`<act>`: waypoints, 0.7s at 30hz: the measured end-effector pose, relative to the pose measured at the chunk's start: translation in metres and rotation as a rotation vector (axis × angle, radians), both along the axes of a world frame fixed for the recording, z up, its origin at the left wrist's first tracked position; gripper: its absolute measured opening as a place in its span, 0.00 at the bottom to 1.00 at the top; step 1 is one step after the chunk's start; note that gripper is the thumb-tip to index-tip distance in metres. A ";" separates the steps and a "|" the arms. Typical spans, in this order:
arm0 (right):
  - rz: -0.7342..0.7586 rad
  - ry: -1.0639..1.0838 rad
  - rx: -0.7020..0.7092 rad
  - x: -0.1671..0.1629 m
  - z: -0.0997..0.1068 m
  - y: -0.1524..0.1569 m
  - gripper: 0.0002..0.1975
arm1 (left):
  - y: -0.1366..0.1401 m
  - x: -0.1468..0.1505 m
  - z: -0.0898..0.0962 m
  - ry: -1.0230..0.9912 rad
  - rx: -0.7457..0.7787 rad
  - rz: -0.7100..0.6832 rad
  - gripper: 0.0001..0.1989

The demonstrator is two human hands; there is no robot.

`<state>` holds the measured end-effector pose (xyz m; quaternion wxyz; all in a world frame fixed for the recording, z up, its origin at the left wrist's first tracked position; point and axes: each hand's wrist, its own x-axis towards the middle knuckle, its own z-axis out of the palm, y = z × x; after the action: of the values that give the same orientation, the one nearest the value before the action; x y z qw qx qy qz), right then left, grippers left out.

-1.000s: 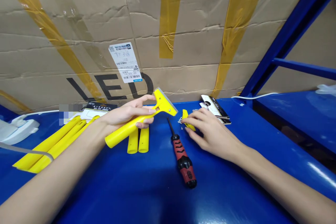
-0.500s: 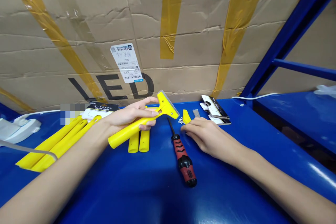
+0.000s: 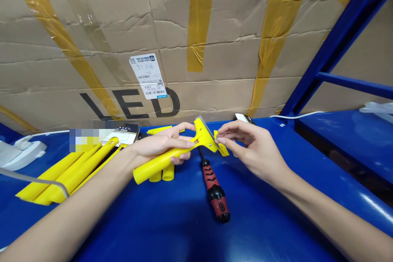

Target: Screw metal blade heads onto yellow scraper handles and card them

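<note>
My left hand [image 3: 167,144] is closed around the handle of a yellow scraper [image 3: 204,137]. Its flat head points up and to the right, with a thin blade along the outer edge. At that edge, my right hand [image 3: 256,144] pinches a small yellow blade cover [image 3: 222,149], partly hidden by the fingers. Whether the cover touches the blade I cannot tell. Just below the scraper head lies a screwdriver [image 3: 216,194] with a red and black handle, its tip hidden. Two yellow tube handles [image 3: 168,173] lie beneath my left hand, mostly covered.
Several yellow plastic pieces [image 3: 72,170] lie at the left beside a printed card [image 3: 124,133]. Torn packaging [image 3: 244,118] shows behind my right hand. A large taped cardboard box [image 3: 227,90] stands along the back of the blue table [image 3: 172,221]. A blue metal frame [image 3: 325,55] rises at the right.
My right hand has lifted the yellow blade cover off the table and brought it up to the scraper head. My left hand has shifted slightly right and down with the scraper.
</note>
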<state>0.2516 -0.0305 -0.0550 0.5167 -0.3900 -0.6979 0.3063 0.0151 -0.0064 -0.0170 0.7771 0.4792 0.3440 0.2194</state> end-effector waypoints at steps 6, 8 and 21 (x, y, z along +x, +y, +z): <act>0.001 0.073 0.131 -0.012 -0.002 0.000 0.09 | -0.009 0.008 0.001 0.012 0.007 -0.068 0.18; -0.013 0.026 0.164 -0.012 -0.003 -0.002 0.11 | -0.012 0.011 0.003 0.041 0.006 -0.076 0.18; 0.024 0.075 -0.193 0.002 0.001 0.008 0.29 | -0.012 0.010 0.000 0.086 0.057 -0.193 0.16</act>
<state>0.2535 -0.0230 -0.0537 0.4987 -0.4177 -0.6501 0.3926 0.0248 -0.0183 -0.0168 0.7653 0.5408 0.3231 0.1326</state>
